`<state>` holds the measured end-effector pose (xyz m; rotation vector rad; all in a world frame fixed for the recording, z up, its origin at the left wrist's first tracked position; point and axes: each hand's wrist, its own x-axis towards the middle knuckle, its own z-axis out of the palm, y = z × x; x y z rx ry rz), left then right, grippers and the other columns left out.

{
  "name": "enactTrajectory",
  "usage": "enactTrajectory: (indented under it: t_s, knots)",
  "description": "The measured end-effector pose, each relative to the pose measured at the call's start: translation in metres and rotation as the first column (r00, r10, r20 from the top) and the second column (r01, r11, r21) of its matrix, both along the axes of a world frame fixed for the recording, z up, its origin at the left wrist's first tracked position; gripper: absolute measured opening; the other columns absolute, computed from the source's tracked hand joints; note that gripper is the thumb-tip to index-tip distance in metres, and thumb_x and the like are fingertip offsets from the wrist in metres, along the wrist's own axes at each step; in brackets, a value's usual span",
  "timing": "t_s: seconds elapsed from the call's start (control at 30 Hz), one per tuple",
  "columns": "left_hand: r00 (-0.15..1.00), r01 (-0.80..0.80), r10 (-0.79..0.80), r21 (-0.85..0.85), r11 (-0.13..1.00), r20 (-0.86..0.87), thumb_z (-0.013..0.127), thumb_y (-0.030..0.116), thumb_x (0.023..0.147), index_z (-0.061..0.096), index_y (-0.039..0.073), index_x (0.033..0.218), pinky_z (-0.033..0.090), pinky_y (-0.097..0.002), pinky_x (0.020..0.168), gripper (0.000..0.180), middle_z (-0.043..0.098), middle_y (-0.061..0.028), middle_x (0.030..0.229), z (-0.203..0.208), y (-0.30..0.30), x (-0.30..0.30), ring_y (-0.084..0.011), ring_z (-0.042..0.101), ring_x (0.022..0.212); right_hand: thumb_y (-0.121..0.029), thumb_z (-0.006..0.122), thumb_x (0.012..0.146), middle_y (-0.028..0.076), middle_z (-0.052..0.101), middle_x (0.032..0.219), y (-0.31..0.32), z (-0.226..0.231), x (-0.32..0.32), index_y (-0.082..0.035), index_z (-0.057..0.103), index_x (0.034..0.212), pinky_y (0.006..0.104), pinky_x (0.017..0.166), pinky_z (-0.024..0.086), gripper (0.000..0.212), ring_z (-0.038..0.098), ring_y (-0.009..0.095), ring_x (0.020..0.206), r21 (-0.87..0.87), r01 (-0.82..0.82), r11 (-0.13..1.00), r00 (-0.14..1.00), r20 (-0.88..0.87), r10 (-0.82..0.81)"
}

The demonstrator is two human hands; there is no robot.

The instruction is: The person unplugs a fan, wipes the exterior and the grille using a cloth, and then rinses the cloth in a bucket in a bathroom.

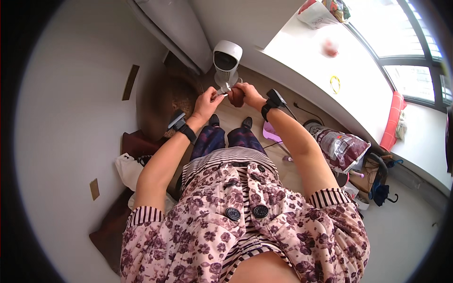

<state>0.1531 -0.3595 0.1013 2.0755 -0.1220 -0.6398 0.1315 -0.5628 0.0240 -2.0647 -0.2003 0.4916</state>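
Observation:
Both my arms reach forward over the floor, and the hands meet in front of a white device with a dark oval front (227, 51) on a round base. My left hand (206, 103) is closed, with a small white piece (225, 89) at its fingertips; its exact kind is too small to tell. Close beside it, my right hand (249, 91) is closed on a rounded reddish-brown thing (236, 97). That thing's kind does not show clearly. The white piece sits between the two hands and partly overlaps the device's base.
A white window sill (302, 61) runs along the right, with a yellow loop (335, 84) and a white bag (317, 15) on it. Below it stand a maroon-and-clear packed bag (342, 147) and a dark umbrella (381, 194). A pink dustpan-like item (271, 132) lies near my feet.

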Motion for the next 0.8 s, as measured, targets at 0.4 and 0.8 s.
enactTrajectory:
  t_s: [0.4, 0.8]
  knots:
    - [0.932, -0.361, 0.357, -0.241, 0.901, -0.060, 0.067, 0.011, 0.076, 0.052, 0.005, 0.076, 0.033, -0.0201, 0.053, 0.017, 0.046, 0.0056, 0.066, -0.001, 0.063, 0.027, -0.0031, 0.041, 0.059, 0.007, 0.048, 0.062, 0.020, 0.057, 0.107, -0.031, 0.045, 0.051, -0.004, 0.052, 0.111, 0.0371, 0.090, 0.040, 0.051, 0.052, 0.035, 0.105, 0.055, 0.455, 0.889, 0.864, 0.216, -0.455]
    - [0.991, -0.129, 0.120, -0.208, 0.970, -0.053, 0.064, 0.014, 0.079, 0.056, 0.003, 0.081, 0.036, -0.0201, 0.057, 0.014, 0.052, 0.0049, 0.068, 0.017, 0.001, 0.026, -0.0034, 0.043, 0.062, -0.035, 0.060, 0.065, 0.023, 0.014, 0.142, -0.018, 0.094, 0.148, -0.028, 0.040, 0.129, 0.0641, 0.095, 0.023, 0.068, 0.018, 0.052, 0.125, -0.293, 0.375, 0.880, 0.924, 0.202, -0.326]
